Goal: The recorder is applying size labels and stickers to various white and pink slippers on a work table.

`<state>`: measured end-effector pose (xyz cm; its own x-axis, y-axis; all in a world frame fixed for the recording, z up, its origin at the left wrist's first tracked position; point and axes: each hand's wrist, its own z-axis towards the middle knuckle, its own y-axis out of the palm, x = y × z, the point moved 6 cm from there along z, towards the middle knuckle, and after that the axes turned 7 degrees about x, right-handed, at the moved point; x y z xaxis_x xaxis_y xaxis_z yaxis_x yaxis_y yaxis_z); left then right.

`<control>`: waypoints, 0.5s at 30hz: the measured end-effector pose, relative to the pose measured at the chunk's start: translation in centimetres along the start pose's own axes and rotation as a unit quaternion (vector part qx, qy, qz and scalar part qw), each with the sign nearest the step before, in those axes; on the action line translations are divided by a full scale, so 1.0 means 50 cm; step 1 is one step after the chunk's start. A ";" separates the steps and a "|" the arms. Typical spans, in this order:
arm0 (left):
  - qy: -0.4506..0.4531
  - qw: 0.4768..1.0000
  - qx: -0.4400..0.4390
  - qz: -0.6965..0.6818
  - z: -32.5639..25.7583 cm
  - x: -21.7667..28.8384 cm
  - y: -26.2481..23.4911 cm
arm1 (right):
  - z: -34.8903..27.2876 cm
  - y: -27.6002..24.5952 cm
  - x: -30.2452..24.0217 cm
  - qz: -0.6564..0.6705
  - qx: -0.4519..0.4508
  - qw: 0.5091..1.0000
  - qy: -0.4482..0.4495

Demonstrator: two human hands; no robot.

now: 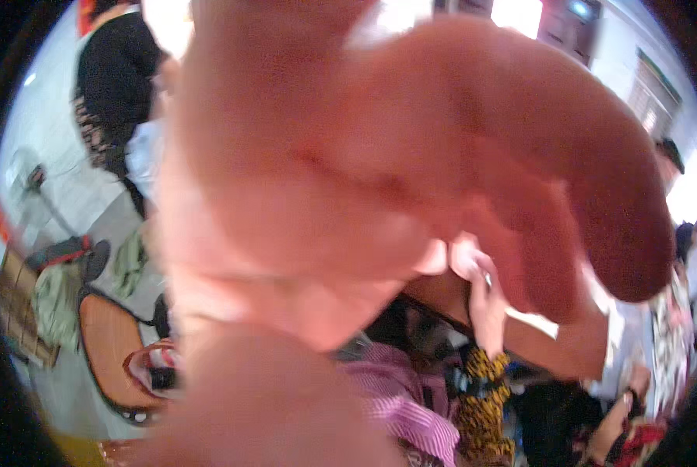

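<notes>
A large bare hand [348, 194], which I take as my left hand, fills most of the head view very close up, blurred by nearness. Its bent fingers [613, 179] stand apart and reach over to the right. Nothing shows in its grasp. Below it is a rounded blurred form [266, 397], perhaps its thumb. Beyond the fingers a smaller hand [484, 300] in a yellow-and-black patterned sleeve [484, 397] reaches over a brown table [566, 354]. Its fingers are closed around something small that I cannot make out. Whether it is my right hand I cannot tell.
Pink striped cloth [414, 416] lies at the bottom, beside the patterned sleeve. On the right another person's arm [621, 416] wears a dark band. A wooden chair [115, 350] stands on the pale floor at left. A person in black [119, 70] is at the upper left.
</notes>
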<state>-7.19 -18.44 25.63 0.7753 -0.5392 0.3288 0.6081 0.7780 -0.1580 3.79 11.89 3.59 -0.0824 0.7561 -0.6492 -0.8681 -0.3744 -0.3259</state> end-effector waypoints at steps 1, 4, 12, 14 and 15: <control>-0.013 1.000 -0.006 -0.027 -0.012 -0.019 -0.019 | 0.003 0.013 0.010 0.005 0.002 1.000 -0.020; -0.060 0.992 -0.033 -0.101 -0.031 -0.067 0.007 | -0.003 0.010 0.035 -0.026 0.048 0.998 -0.039; -0.186 0.982 0.012 0.025 -0.132 -0.205 0.265 | -0.005 -0.028 0.054 -0.006 0.087 0.996 -0.034; -0.187 0.966 -0.061 0.166 -0.175 -0.248 0.294 | -0.005 -0.025 0.040 0.074 0.064 0.995 -0.025; -0.155 0.959 -0.081 0.224 -0.205 -0.275 0.311 | -0.007 -0.037 0.035 0.071 0.071 0.995 -0.026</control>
<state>-6.64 -2.24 9.10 0.8919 -0.0218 0.4516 0.2642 0.8356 -0.4816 5.42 13.72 2.79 -0.2317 0.7295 -0.6435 -0.9057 -0.4031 -0.1310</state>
